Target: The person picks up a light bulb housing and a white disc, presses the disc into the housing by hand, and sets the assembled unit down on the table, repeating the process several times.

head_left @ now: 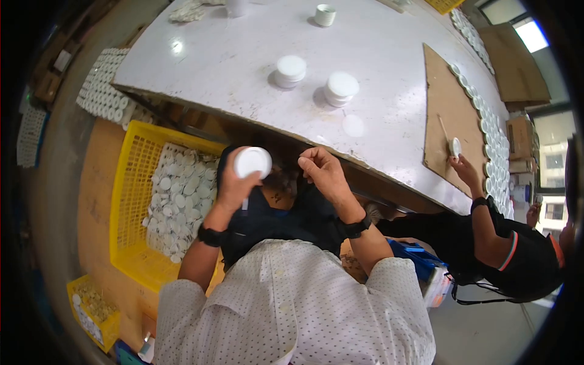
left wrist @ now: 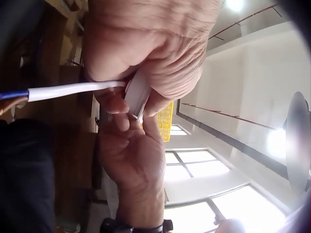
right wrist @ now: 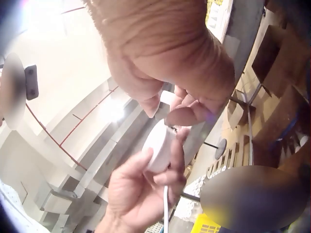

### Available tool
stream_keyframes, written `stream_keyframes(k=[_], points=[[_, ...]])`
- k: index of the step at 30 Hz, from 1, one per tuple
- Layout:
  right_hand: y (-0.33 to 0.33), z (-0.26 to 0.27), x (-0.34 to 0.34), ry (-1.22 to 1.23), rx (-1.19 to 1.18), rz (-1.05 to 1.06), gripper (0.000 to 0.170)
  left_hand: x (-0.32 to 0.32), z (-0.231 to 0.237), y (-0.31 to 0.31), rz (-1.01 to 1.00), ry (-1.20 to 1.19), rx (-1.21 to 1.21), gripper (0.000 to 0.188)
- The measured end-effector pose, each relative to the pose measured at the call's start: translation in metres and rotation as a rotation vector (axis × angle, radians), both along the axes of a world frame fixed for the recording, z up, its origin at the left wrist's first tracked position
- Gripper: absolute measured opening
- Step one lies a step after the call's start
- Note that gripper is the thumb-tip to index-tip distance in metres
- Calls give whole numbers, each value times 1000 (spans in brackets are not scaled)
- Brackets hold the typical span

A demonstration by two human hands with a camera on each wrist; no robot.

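My left hand (head_left: 230, 185) grips a round white disc-shaped fitting (head_left: 253, 163) with thumb and fingers, its flat face up in the head view. A white cable (left wrist: 73, 89) comes out of it, with blue and brown wires showing at the cable's far end. Close to its rim is my right hand (head_left: 328, 176), fingers bent, with the thumb standing apart from the fingertips in the right wrist view. A small dark spot (right wrist: 173, 129) shows at the fitting's edge near those fingertips. Two stacks of white round pieces, the left one (head_left: 291, 71) and right one (head_left: 342, 89), stand on the table (head_left: 225, 73).
A yellow basket (head_left: 125, 213) full of small white discs (head_left: 182, 194) stands left of my legs. Across the table are a white cup-like piece (head_left: 325, 15) and, at right, cardboard (head_left: 447, 115) beside rows of white pieces. Another person (head_left: 486, 243) works there holding a white piece.
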State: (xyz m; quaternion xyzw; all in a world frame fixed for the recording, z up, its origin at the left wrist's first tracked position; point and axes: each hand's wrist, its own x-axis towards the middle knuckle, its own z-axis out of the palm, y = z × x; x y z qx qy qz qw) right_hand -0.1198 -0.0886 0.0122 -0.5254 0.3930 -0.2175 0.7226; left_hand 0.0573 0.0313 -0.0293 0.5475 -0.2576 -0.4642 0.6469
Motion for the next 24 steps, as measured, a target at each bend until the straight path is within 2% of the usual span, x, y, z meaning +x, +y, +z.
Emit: stream_keyframes(k=[2, 4, 5, 6, 7, 9, 10, 11, 12, 13, 14, 16, 18, 20, 24], points=[[-16, 11, -15, 67, -212, -68, 16, 31, -23, 14, 126, -56, 135, 50], [-43, 10, -38, 166, -389, -181, 17, 63, -45, 35, 185, 8, 224, 40], [-60, 16, -50, 261, -477, -241, 19, 75, -54, 48, 232, -58, 250, 39], [-78, 15, -65, 225, -607, -313, 21, 84, -66, 61, 307, -151, 339, 39], [-99, 14, -83, 467, -830, -391, 22, 104, -103, 82, 301, -236, 360, 40], [-140, 9, -128, 712, -1134, -538, 30, 103, -99, 103, 395, -197, 512, 36], [-167, -3, -160, 793, -1260, -614, 37, 112, -118, 121, 427, -173, 563, 35], [-181, -2, -183, 983, -1291, -709, 42, 117, -126, 137, 395, -190, 600, 34], [-191, 6, -204, 1149, -1214, -740, 49, 125, -149, 158, 412, -89, 563, 30], [-208, 8, -229, 1287, -1036, -775, 61, 130, -150, 174, 340, -11, 626, 31], [-214, 11, -247, 1289, -1042, -778, 61, 132, -158, 189, 382, 14, 664, 34], [-219, 14, -274, 1478, -828, -846, 72, 138, -181, 223, 471, 69, 721, 39], [-227, 14, -289, 1482, -774, -822, 75, 150, -206, 258, 522, 100, 734, 43], [-235, 8, -306, 1484, -718, -791, 77, 161, -218, 282, 609, 160, 913, 46], [-239, 6, -312, 1278, -699, -776, 80, 159, -190, 286, 602, 36, 1058, 53]])
